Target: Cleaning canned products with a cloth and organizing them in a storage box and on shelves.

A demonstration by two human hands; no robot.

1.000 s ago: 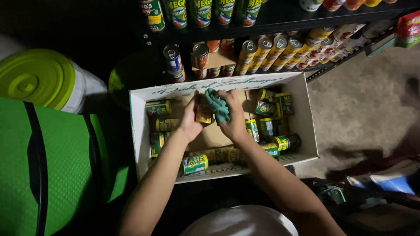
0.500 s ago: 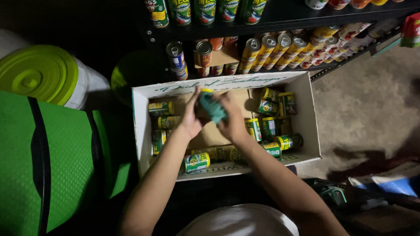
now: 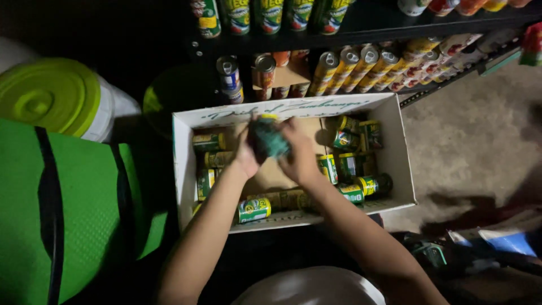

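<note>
Over a white cardboard box (image 3: 403, 152) on the floor, my left hand (image 3: 245, 155) and my right hand (image 3: 299, 155) meet around one can wrapped in a teal cloth (image 3: 267, 139). The left hand holds the can, whose yellow top shows just above the cloth. The right hand presses the cloth against it. Several green-and-yellow cans (image 3: 254, 209) lie on their sides in the box, along its left wall, front edge and right half.
A dark shelf (image 3: 372, 22) behind the box carries rows of cans (image 3: 350, 65) and bottles. To the left stand a white bucket with a lime lid (image 3: 48, 96) and a green padded surface (image 3: 73, 209). Grey concrete floor (image 3: 474, 130) lies right.
The cloth has slid from the right side of the can to its left and front. Both hands stayed over the box's middle.
</note>
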